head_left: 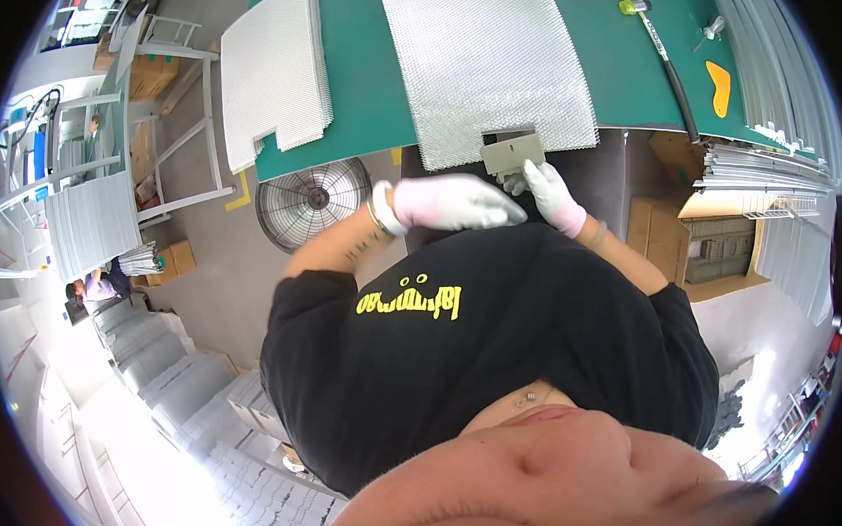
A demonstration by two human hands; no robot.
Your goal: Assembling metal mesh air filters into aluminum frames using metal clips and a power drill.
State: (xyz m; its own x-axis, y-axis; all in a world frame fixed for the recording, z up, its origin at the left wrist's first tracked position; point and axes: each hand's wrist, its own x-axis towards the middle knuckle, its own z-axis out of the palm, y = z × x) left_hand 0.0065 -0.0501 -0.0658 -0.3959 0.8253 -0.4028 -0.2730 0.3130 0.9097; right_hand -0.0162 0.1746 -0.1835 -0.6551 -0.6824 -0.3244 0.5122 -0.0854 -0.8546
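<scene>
- My right grip (553, 200), gloved, holds a grey slotted metal plate (511, 157) by its lower right part; some fingers are hidden behind it.
- My left grip (456, 201) is just beside, apart from the plate, fingers outstretched and blurred; I cannot tell whether they pinch anything.
- The plate is at the near end of a silver mesh panel (493, 71), by its notch; I cannot tell whether they touch.
- I judge the plate light, stiff and rather smooth, apt to slip in gloves; I'd take it by opposite edges, minding the corners.
- The mesh panel looks light, with rough edges that could snag or bend; I'd support it from both sides.
- Its near end seems to reach past the green worktop's (363, 75) edge, so a downward push there could tip it.
- Leftward, I have a green strip before the stacked mesh panels (275, 72); rightward, a wider one before the mallet (666, 66).
- Pulling back, I have little room: the black T-shirt (494, 293) is close behind both hands.
</scene>
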